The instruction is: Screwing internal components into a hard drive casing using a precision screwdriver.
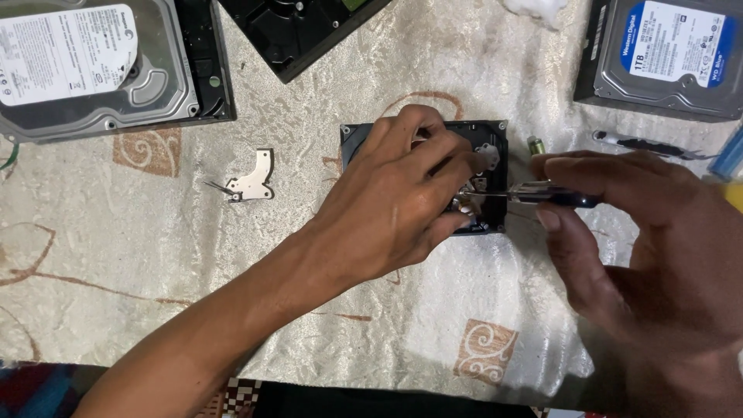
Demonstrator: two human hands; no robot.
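Two hands at work; left hand (pixel 402 201) curled on opened hard drive (pixel 495 155), right hand (pixel 658 248) pinching screwdriver (pixel 542 195)

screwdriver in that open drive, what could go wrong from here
The screwdriver tip sits close under the left hand, so a slip might jab a finger or gouge the open drive. The loose bracket lies free on the cloth and could get knocked away or lost.

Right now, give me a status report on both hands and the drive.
Left hand pressing on small opened black hard drive. Right hand gripping blue-handled screwdriver, tip inside drive. Loose silver metal bracket lies apart, left.
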